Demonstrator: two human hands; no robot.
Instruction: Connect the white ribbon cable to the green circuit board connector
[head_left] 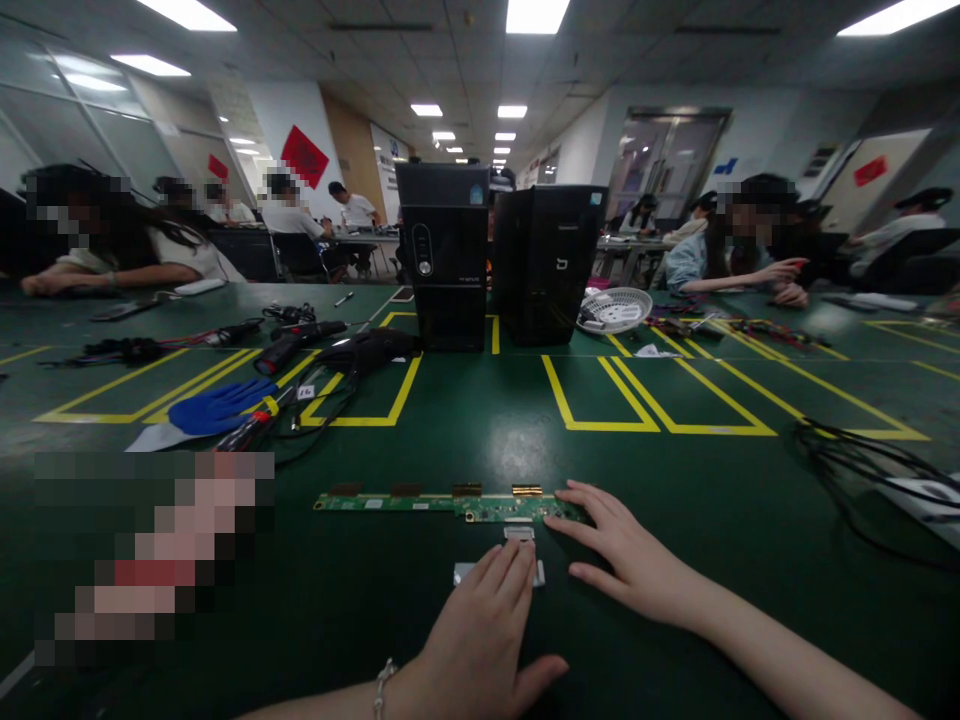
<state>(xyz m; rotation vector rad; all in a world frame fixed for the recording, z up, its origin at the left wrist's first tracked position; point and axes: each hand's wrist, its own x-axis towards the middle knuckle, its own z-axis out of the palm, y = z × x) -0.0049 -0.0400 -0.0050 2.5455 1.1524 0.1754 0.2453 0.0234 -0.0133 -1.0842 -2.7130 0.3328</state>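
- The left hand (487, 615) is palm down, its four fingers pressed together and its thumb held apart, fingertips on a pale flat strip (464, 573) just on the near side of the circuit board.
- The right hand (637, 565) is spread, its fingertips at the right end of the circuit board.
- The green circuit board (420, 505) lies flat, its length running across the middle of the desk (360, 610), between the near edge and the yellow tape outlines (600, 427); gold-brown tabs line its far side.
- Left of the circuit board, toward the desk's left edge, a blue glove (217, 405) lies beside a screwdriver (247, 430) with a red and black handle.
- Beyond these are a black corded tool (364, 350) and dark cables (124, 350).
- Black cables (847, 465) lie loose near the desk's right edge.
- Two black computer towers (450, 260) stand side by side toward the middle of the far edge, with a white basket (626, 318) just right of them.
- Past the far edge, people sit on both sides; a person (757, 245) at right has both hands raised near the desk.
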